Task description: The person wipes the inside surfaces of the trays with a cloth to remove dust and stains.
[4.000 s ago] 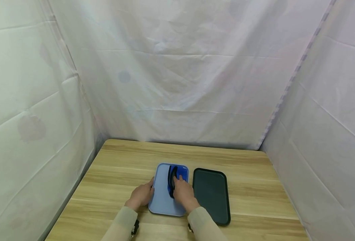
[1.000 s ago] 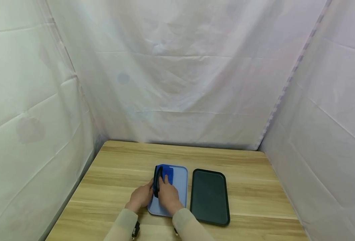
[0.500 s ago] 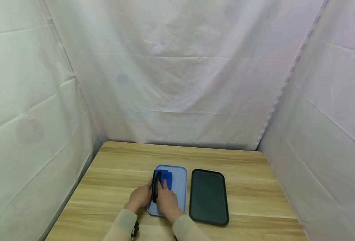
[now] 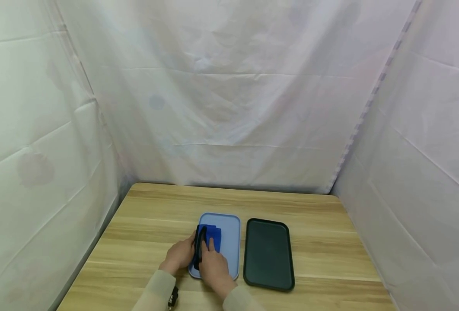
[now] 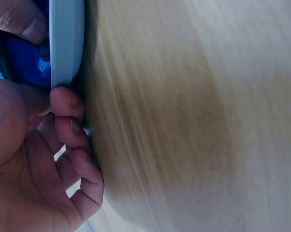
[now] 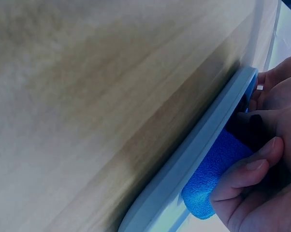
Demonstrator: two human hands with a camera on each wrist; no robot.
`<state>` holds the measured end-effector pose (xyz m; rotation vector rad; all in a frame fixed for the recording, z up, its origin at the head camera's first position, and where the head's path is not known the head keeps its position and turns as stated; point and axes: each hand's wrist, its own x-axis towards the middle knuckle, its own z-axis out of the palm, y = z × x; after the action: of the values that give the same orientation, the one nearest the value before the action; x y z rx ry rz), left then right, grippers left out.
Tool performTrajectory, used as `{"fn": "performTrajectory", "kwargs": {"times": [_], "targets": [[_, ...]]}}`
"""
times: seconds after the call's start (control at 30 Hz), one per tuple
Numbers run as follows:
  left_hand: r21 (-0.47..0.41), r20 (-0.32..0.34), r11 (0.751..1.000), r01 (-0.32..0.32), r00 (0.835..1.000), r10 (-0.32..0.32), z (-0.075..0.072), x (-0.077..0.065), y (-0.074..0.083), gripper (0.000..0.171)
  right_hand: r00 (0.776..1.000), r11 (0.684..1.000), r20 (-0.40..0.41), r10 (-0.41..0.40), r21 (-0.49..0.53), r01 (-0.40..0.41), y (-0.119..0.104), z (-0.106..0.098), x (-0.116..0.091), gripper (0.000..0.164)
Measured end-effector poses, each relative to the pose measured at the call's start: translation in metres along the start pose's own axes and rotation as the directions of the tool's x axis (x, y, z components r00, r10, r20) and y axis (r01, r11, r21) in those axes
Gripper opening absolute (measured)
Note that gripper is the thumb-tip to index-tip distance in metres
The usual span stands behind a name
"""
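A light blue tray (image 4: pixel 231 242) lies on the table, with a wiping tool on it: blue fuzzy cloth (image 4: pixel 214 233) and a curved black handle (image 4: pixel 200 246). My right hand (image 4: pixel 215 267) grips the handle, two fingers reaching forward over the cloth. The tool sits along the tray's left side. My left hand (image 4: pixel 180 254) holds the tray's left edge; in the left wrist view its fingertips curl against the rim (image 5: pixel 65 43). In the right wrist view the cloth (image 6: pixel 218 169) bulges inside the tray wall, and the right hand's fingers hide much of the handle.
A dark green tray (image 4: pixel 268 255) lies just right of the blue one, a narrow gap between them. The wood-grain table (image 4: pixel 323 242) ends at a pale curtain (image 4: pixel 229 164) behind, with more curtains at both sides.
My right hand has carried the wiping tool from the tray's middle and right over to its left side, and lately drawn it nearer to me. The left hand keeps its hold on the tray.
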<state>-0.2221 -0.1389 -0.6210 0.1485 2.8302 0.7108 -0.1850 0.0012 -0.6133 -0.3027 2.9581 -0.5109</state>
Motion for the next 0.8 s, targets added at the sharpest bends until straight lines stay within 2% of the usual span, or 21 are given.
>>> {"fn": "performTrajectory", "kwargs": {"times": [0.47, 0.8], "targets": [[-0.005, 0.000, 1.000, -0.010, 1.000, 0.010, 0.0047, 0.0026, -0.0032, 0.051, 1.000, 1.000, 0.009, -0.004, -0.011, 0.004, 0.0003, -0.0003, -0.0071, 0.067], [0.013, -0.006, 1.000, -0.009, 1.000, 0.009, 0.0014, 0.0005, -0.0009, 0.050, 0.999, 0.999, 0.030, -0.030, -0.043, 0.031, 0.0073, -0.0030, -0.0095, 0.068]]}}
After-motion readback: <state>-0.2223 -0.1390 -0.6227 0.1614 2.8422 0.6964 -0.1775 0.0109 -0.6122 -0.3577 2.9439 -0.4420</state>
